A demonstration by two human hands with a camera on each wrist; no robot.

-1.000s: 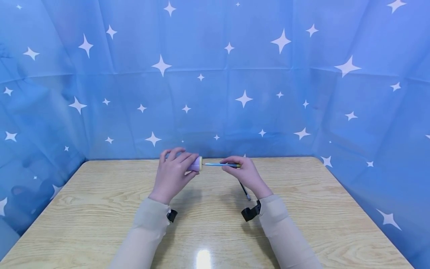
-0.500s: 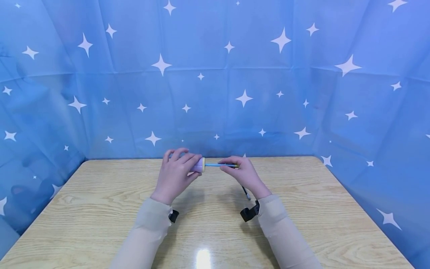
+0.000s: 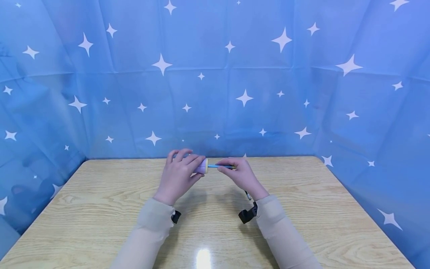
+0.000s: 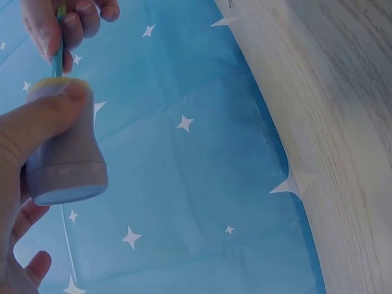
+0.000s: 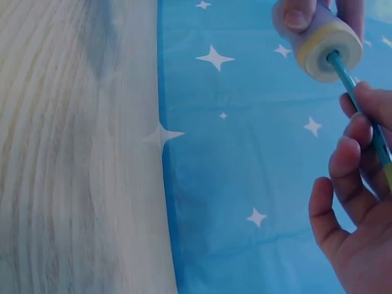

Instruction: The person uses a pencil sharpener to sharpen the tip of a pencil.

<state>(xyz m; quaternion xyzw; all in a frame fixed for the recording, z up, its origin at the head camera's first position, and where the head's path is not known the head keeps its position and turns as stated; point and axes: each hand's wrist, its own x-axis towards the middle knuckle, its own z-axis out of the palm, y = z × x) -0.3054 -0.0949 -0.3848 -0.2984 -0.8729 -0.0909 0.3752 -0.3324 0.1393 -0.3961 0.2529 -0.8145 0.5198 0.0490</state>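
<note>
My left hand [image 3: 177,177] grips a purple pencil sharpener [image 3: 201,167] with a yellow rim, held sideways above the back of the table. My right hand [image 3: 244,176] pinches a blue pencil [image 3: 212,166] near its yellow end. The pencil's other end is inside the sharpener's round hole, so its tip is hidden. In the right wrist view the sharpener's pale end face [image 5: 321,61] shows, with the pencil [image 5: 344,75] entering its middle. The left wrist view shows my thumb lying along the sharpener's body [image 4: 67,144], its wider base toward me.
A dark pencil or pen [image 3: 248,195] lies on the wooden table [image 3: 100,209], mostly hidden behind my right hand and wrist. A blue curtain with white stars [image 3: 201,93] rises behind the table and along both sides. Black wrist cameras [image 3: 248,215] hang under both sleeves.
The pencil tip, just outside the hole earlier, has gone into the sharpener. Left hand and sharpener have shifted slightly right, the right hand slightly left, and less of the pencil shows between them.
</note>
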